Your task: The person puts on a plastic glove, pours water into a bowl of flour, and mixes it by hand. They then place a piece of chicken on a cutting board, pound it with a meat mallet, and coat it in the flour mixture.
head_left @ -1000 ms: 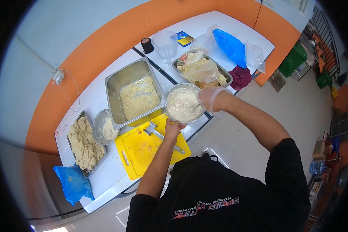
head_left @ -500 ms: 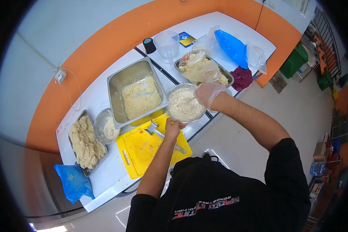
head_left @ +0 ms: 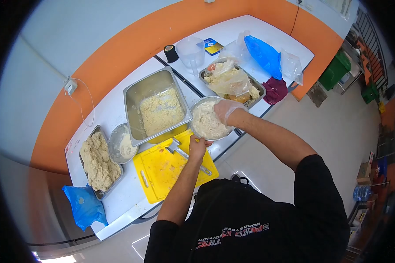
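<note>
A round metal bowl [head_left: 196,131] of thick, pale, wet batter [head_left: 207,119] stands at the table's near edge. My left hand [head_left: 198,147] grips its near rim, thumb and fingers closed on the edge. Over the bowl's right side is my right hand [head_left: 227,110] in a clear plastic glove, curled down towards the batter. Its fingertips are hidden, and I cannot make out what they hold. Just below my left hand, a metal meat mallet [head_left: 180,150] lies on a yellow cutting board [head_left: 160,173].
A deep steel pan [head_left: 134,103] of crumbly mix adjoins the bowl. Left are a smaller bowl [head_left: 115,141] with flour and a tray of breaded pieces [head_left: 100,162]. Behind my right hand sits a tray [head_left: 255,85] with a plastic bag. A clear jug [head_left: 191,50] stands at the back.
My right hand has moved slightly left, further over the bowl. The batter's surface looks different, more streaked. My left hand stays on the rim.
</note>
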`<state>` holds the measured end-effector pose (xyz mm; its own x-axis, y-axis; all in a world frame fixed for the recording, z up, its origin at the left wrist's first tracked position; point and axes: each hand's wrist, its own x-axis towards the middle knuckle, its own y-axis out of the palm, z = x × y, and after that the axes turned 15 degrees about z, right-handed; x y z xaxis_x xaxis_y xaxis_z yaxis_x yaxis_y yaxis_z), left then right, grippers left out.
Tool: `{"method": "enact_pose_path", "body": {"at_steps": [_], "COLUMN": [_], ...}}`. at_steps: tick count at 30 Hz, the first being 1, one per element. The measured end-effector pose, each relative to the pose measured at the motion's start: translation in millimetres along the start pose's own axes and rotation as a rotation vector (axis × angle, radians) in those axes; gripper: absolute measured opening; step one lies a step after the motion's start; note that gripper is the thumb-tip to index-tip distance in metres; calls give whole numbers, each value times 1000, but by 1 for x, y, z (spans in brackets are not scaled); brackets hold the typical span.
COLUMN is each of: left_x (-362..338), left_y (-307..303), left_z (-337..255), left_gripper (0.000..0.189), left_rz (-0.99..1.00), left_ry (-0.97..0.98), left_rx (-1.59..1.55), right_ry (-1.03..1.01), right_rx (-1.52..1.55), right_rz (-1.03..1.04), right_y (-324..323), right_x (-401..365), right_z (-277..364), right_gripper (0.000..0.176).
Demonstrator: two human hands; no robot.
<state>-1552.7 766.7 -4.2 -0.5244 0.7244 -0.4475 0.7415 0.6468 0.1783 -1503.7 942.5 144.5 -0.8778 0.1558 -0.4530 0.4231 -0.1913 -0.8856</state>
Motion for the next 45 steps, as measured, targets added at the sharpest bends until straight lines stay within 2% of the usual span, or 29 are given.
{"method": "enact_pose_path", "body": {"at_steps": [3, 5, 8, 12, 14, 20, 24, 26, 29, 36, 38, 42, 45], "left_x": [5, 4, 0, -3, -1, 0, 4, 3, 4, 3, 9, 16, 15], "left_y": [-6, -6, -4, -7, -8, -10, -16, -18, -20, -17, -17, -15, -15], "left_z": [2, 0, -6, -10, -9, -11, -9, -12, -13, -10, -3, 3, 2], "left_gripper": [16, 16, 16, 16, 18, 21, 23, 24, 23, 22, 21, 19, 17], "left_rz": [-4, 16, 19, 29, 26, 16, 17, 26, 32, 31, -12, -32, -29], "left_ry": [-9, 14, -3, -66, -8, -6, -10, -70, -100, -41, 8, 25, 12], "left_rx": [6, -19, 12, 87, 75, 77, 64, 112, 130, 86, 89, 20, -31], "right_ry": [27, -32, -84, -132, -104, 28, 54, -54, -119, -15, 102, 122, 95], "right_rx": [-48, -216, -200, -158, -167, -224, -160, -246, -215, -222, -177, -174, -233], "right_rz": [-4, 36, 47, 6, 60, 2, 11, 89, 49, -9, 40, 52, 180], "right_y": [-16, -32, -38, -29, -37, -43, -64, -65, -52, -47, -45, -25, -23], "right_x": [-16, -32, -41, -9, 6, 19, -18, -24, -5, 25, 19, 2, -17], "right_z": [-3, 3, 22, 32, 27, -5, 9, 20, 28, -10, -22, -46, -54], "right_gripper": [22, 23, 22, 22, 27, 24, 23, 23, 23, 23, 23, 23, 23]}}
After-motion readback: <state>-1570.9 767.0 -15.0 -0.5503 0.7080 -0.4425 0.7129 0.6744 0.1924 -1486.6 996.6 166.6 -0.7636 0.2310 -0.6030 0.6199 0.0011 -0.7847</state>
